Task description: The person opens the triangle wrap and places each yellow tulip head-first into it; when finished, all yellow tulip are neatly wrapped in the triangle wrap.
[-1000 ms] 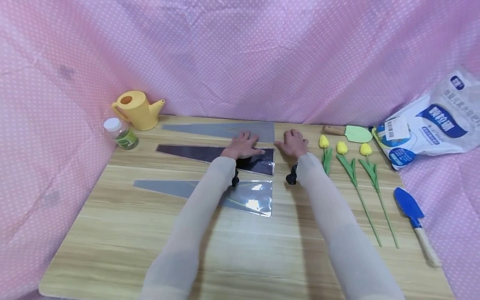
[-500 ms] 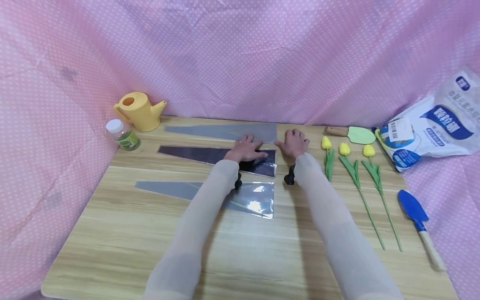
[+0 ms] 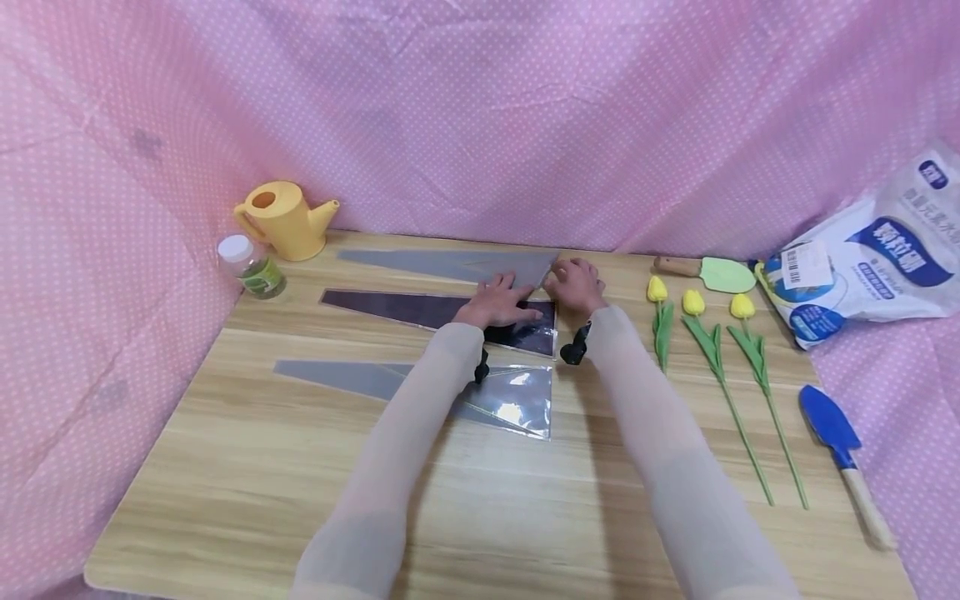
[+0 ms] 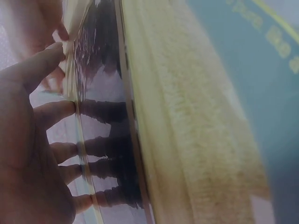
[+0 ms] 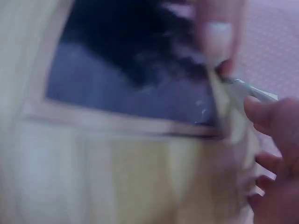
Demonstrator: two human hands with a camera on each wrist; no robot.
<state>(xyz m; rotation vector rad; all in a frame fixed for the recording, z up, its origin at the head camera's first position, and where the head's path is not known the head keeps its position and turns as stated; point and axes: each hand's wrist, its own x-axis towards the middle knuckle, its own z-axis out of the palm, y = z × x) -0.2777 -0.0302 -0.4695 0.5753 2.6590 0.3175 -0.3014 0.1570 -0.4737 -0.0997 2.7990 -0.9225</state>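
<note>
Bearing tapered sheets (image 3: 416,309), the table (image 3: 225,467) is wood-grained; pink cloth (image 3: 480,125) hangs behind.

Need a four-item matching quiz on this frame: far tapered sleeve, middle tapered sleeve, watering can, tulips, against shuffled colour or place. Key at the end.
Column 1
1. Far tapered sleeve
2. Middle tapered sleeve
3. Watering can
4. Tulips

Column 2
A. Yellow heads on green stems
B. Black with a pale border
C. Beside the white-lidded jar
D. Grey, right end at the right hand

Pairs: 1-D, 2-B, 3-C, 4-A
</note>
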